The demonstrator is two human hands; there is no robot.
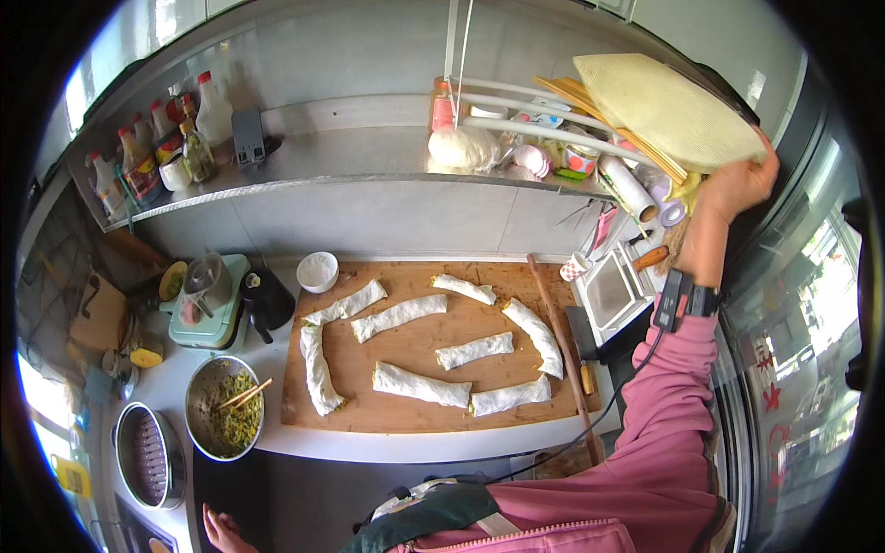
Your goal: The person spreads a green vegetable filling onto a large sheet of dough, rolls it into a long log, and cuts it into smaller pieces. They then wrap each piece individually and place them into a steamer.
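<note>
My right hand (743, 176) is raised at the upper right, gripping the edge of a pale yellow mesh steamer liner (657, 110) beside a hanging rack (498, 123). At the lower left, my left hand (225, 531) holds nothing, and its fingers are partly apart. Several white dough rolls with green-yellow filling at their ends, one of them a long roll (422, 384), lie on a wooden board (408, 345). A long wooden rolling pin (553, 314) crosses the board's right side. Left of the board stands a steel bowl of chopped filling (238, 422) with chopsticks (245, 395) in it.
A perforated steamer pot (148, 456) sits at the left, below a kitchen scale (207, 332) and a black jug (267, 297). A white bowl (317, 272) touches the board's back corner. Bottles (142, 166) line the shelf above. A cleaver blade (582, 328) lies right.
</note>
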